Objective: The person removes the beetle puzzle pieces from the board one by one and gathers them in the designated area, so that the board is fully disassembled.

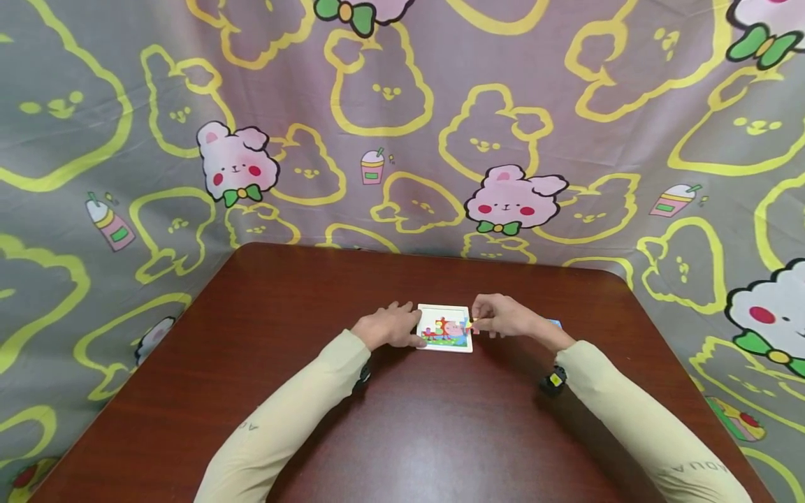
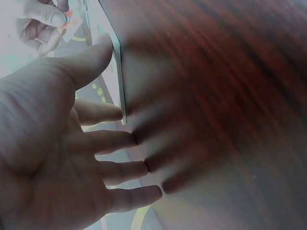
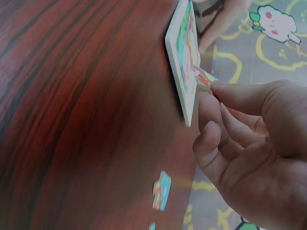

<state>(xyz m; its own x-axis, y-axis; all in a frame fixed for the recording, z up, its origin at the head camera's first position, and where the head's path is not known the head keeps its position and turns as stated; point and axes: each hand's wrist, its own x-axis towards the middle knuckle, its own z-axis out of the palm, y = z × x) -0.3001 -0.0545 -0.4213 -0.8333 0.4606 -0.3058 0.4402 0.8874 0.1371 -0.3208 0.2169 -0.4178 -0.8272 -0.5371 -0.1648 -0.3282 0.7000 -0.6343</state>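
A white-framed jigsaw puzzle lies flat on the table, its lower part filled with a colourful picture and its upper left part plain white. My left hand rests at its left side, fingers spread and straight, with thumb and index finger at the frame's edge in the left wrist view. At the right side, my right hand pinches a small puzzle piece between thumb and fingertips, tilted over the frame's edge. The piece is mostly hidden by fingers in the head view.
A loose puzzle piece lies on the brown table by my right hand, with part of another at the view's lower edge. Blue shows behind the right wrist. A patterned cloth hangs around the table's far side.
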